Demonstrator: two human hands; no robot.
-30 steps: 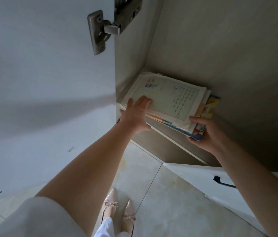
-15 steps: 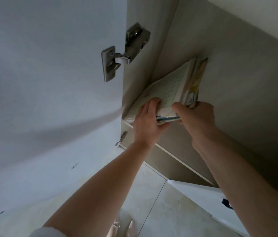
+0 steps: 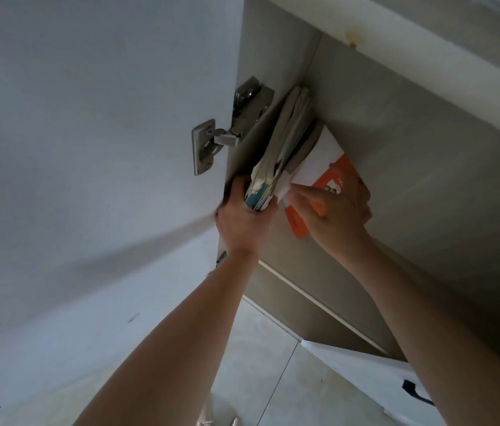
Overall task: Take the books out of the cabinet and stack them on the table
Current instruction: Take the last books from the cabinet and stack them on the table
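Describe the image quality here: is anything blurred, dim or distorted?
Head view: the left hand and the books are slightly motion-blurred; the cabinet interior is dim; a soft shadow crosses the open door; the wide-angle lens tilts and bends the cabinet edges.

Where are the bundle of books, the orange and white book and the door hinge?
bundle of books [image 3: 276,161]: head view, on its page edges.
orange and white book [image 3: 334,172]: head view, on its cover.
door hinge [image 3: 204,146]: head view, on its metal plate.

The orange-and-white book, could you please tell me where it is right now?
In the head view, the orange-and-white book is inside the cabinet, right of the book bundle, with the right hand on its lower end.
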